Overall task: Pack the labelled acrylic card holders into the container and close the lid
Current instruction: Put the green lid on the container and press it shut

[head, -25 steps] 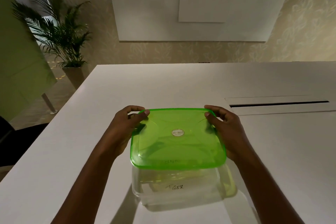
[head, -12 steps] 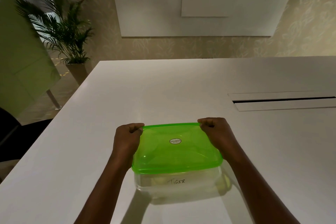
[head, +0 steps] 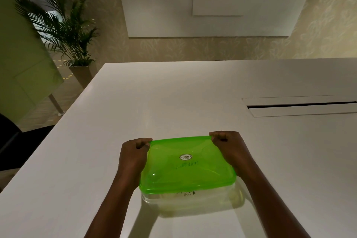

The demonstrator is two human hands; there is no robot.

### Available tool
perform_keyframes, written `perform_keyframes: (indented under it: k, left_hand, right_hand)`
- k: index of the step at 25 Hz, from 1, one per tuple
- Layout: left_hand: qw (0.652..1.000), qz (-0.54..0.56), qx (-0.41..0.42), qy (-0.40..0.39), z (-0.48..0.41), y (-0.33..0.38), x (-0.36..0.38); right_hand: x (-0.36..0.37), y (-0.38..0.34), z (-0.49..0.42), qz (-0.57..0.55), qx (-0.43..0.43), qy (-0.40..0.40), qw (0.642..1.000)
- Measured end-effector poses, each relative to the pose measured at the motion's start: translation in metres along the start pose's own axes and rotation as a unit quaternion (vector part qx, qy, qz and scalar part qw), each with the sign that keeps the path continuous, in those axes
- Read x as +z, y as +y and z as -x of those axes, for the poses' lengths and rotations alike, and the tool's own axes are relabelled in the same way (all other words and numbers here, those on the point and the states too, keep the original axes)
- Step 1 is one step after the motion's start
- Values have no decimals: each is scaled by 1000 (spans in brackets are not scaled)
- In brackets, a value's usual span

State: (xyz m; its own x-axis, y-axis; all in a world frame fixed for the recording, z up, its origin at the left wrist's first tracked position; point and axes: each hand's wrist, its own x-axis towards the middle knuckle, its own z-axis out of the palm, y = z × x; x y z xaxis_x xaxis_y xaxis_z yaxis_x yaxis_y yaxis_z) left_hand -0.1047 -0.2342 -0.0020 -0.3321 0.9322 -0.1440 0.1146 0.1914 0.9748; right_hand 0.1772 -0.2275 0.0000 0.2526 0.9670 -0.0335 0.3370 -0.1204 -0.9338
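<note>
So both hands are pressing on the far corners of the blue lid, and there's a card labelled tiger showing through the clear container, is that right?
Not quite: the lid is green, not blue, as the head view shows. The rest holds. The left hand and right hand press on its far corners, and a card labelled TIGER shows through the clear container.

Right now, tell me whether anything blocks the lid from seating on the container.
Nothing visible does. The green lid already sits on the clear container, with the left hand and right hand curled over its far corners.
</note>
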Motion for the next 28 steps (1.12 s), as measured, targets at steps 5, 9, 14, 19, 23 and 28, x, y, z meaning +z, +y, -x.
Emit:
perform_keyframes:
  k: [5,9,14,19,23,28]
  left_hand:
    - [1000,-8,21,-1,4,-4,-3]
    - [999,-3,43,-27,4,-14,-13]
    - [998,-4,49,-25,4,-13,-16]
    - [979,-201,20,13,0,3,-9]
    - [951,-308,-24,-21,-5,4,-1]
    - [980,-192,-10,-45,-6,-4,1]
  right_hand:
    - [-1,3,5,-15,-5,-8,1000]
    - [-2,12,9,-18,-30,-34,999]
    - [-1,14,12,-14,-33,-40,999]
    - [-3,0,-11,104,36,9,994]
    - [-2,-5,-23,130,94,-64,985]
    - [-1,-1,-16,86,85,-96,988]
